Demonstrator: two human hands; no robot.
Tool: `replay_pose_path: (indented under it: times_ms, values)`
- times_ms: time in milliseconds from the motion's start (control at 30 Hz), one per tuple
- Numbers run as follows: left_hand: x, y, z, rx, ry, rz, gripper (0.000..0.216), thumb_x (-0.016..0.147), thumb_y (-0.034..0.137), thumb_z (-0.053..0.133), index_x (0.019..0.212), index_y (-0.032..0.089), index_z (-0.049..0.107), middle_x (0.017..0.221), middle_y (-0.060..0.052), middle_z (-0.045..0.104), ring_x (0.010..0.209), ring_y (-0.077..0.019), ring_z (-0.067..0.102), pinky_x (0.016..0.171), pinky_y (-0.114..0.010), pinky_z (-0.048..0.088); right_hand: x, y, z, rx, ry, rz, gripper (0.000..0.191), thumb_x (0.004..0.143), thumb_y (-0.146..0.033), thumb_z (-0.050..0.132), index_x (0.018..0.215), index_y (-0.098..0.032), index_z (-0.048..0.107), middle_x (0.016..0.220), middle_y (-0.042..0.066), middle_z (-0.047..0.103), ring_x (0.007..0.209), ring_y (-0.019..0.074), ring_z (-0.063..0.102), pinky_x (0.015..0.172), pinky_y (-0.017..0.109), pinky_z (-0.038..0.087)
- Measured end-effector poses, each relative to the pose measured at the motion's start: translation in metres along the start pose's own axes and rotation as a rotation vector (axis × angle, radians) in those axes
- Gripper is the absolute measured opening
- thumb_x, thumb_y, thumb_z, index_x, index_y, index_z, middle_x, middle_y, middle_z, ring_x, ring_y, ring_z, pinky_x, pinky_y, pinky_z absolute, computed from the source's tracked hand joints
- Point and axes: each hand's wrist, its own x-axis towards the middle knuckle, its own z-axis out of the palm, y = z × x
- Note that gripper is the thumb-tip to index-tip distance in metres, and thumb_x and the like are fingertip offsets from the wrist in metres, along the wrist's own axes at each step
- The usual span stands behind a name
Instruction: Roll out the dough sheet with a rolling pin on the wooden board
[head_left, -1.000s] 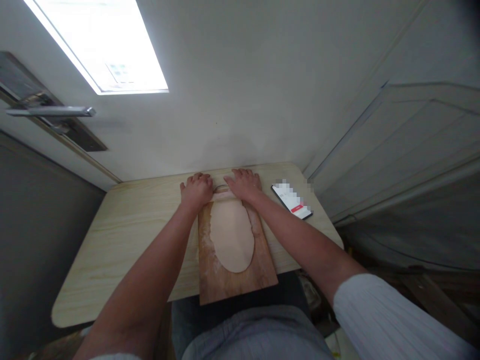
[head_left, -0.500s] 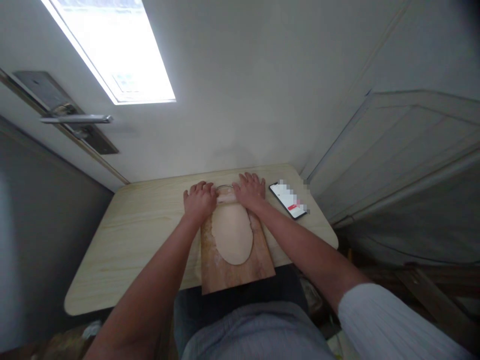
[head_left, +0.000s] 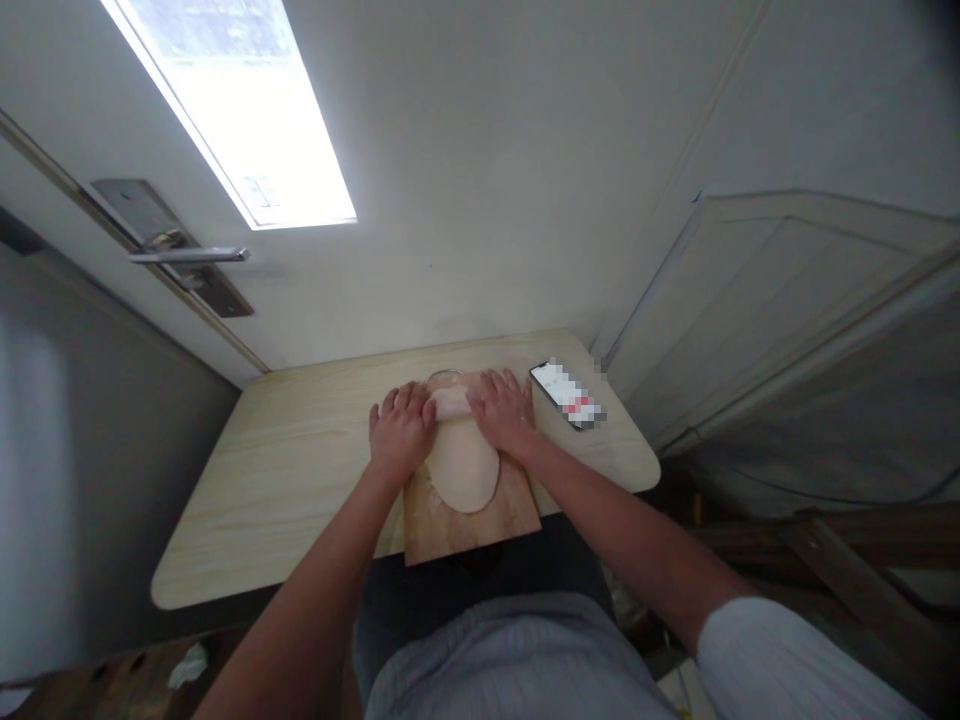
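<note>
Left hand (head_left: pixel 401 432), right hand (head_left: pixel 504 410) atop dough (head_left: pixel 465 472) far end — board (head_left: pixel 448 532) beneath.

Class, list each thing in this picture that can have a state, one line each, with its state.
Dough: flat oval sheet, far end rolled up between the hands.
Left hand: palm down on the roll's left end.
Right hand: palm down on its right end.
Board: floured, overhanging the table at its near edge.
Phone: face up, screen lit.
Door handle: level.
</note>
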Motion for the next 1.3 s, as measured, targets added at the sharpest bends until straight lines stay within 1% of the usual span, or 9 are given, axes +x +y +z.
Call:
replay_pose_path:
  times_ms: [167, 333, 433, 500, 600, 700, 933, 1100, 1300]
  values:
    - [-0.038, 0.002, -0.003, -0.036, -0.013, 0.036, 0.06, 0.104, 0.047, 0.02, 0.154, 0.019, 0.04, 0.157, -0.012, 0.047, 0.147, -0.0289, 0.038, 0.118, -0.054, 0.031, -0.04, 0.003, -0.006, 0.014, -0.005, -0.022, 0.058, 0.106, -0.048, 0.03, 0.153, -0.015, 0.039, 0.16, 0.014, 0.04, 0.15, 0.029, 0.029, 0.121, 0.06, 0.014]
    - [-0.08, 0.006, -0.003, -0.056, -0.003, 0.049, 0.059, 0.104, 0.045, 0.025, 0.156, 0.021, 0.036, 0.159, -0.011, 0.043, 0.149, -0.0278, 0.035, 0.12, -0.056, 0.029, -0.089, 0.007, -0.013, 0.014, -0.031, -0.07, 0.062, 0.105, -0.049, 0.029, 0.157, -0.013, 0.034, 0.163, 0.015, 0.033, 0.153, 0.0295, 0.023, 0.121, 0.062, 0.012]
    - [-0.095, 0.008, -0.002, -0.06, -0.023, 0.032, 0.06, 0.103, 0.044, 0.027, 0.159, 0.023, 0.03, 0.162, -0.009, 0.039, 0.152, -0.0275, 0.031, 0.12, -0.056, 0.029, -0.108, 0.007, -0.016, -0.005, -0.033, -0.088, 0.064, 0.105, -0.05, 0.029, 0.158, -0.013, 0.032, 0.164, 0.014, 0.029, 0.154, 0.0298, 0.02, 0.122, 0.061, 0.012]
    - [-0.098, 0.008, -0.001, -0.059, -0.037, 0.022, 0.061, 0.103, 0.044, 0.026, 0.16, 0.025, 0.027, 0.163, -0.008, 0.037, 0.153, -0.0271, 0.029, 0.121, -0.057, 0.028, -0.111, 0.006, -0.016, -0.02, -0.033, -0.089, 0.065, 0.104, -0.05, 0.03, 0.159, -0.015, 0.031, 0.164, 0.014, 0.029, 0.155, 0.0302, 0.019, 0.122, 0.061, 0.013]
    - [-0.092, 0.007, 0.0, -0.049, -0.04, 0.023, 0.061, 0.103, 0.045, 0.027, 0.161, 0.026, 0.025, 0.164, -0.008, 0.035, 0.153, -0.0267, 0.028, 0.122, -0.057, 0.026, -0.103, 0.004, -0.015, -0.032, -0.04, -0.071, 0.065, 0.104, -0.051, 0.033, 0.16, -0.017, 0.03, 0.164, 0.014, 0.03, 0.155, 0.031, 0.019, 0.121, 0.063, 0.015]
    - [-0.08, 0.005, 0.001, -0.038, -0.033, 0.036, 0.063, 0.103, 0.047, 0.027, 0.161, 0.024, 0.025, 0.163, -0.01, 0.035, 0.153, -0.0274, 0.028, 0.122, -0.059, 0.024, -0.089, 0.003, -0.012, -0.036, -0.046, -0.068, 0.067, 0.103, -0.053, 0.034, 0.159, -0.017, 0.03, 0.164, 0.015, 0.03, 0.154, 0.0315, 0.019, 0.122, 0.063, 0.013]
    - [-0.051, 0.004, 0.003, -0.033, -0.029, 0.027, 0.064, 0.103, 0.051, 0.024, 0.157, 0.018, 0.032, 0.162, -0.014, 0.038, 0.153, -0.028, 0.028, 0.122, -0.059, 0.022, -0.059, 0.002, -0.003, -0.024, -0.019, -0.051, 0.07, 0.104, -0.056, 0.033, 0.157, -0.012, 0.032, 0.163, 0.018, 0.032, 0.152, 0.0323, 0.023, 0.122, 0.062, 0.009]
    - [-0.033, 0.003, 0.004, -0.029, -0.048, 0.007, 0.064, 0.103, 0.051, 0.022, 0.156, 0.019, 0.034, 0.162, -0.013, 0.038, 0.152, -0.0283, 0.029, 0.122, -0.06, 0.019, -0.042, 0.001, 0.002, -0.026, 0.014, -0.04, 0.07, 0.103, -0.058, 0.033, 0.157, -0.013, 0.033, 0.163, 0.018, 0.033, 0.151, 0.0329, 0.025, 0.121, 0.061, 0.009]
    - [-0.012, 0.001, 0.005, -0.043, -0.028, 0.008, 0.062, 0.103, 0.051, 0.02, 0.154, 0.021, 0.039, 0.16, -0.012, 0.041, 0.15, -0.0283, 0.033, 0.121, -0.061, 0.021, -0.018, -0.001, -0.001, -0.008, -0.014, -0.016, 0.066, 0.104, -0.057, 0.031, 0.154, -0.014, 0.038, 0.16, 0.017, 0.038, 0.147, 0.0322, 0.032, 0.12, 0.062, 0.011]
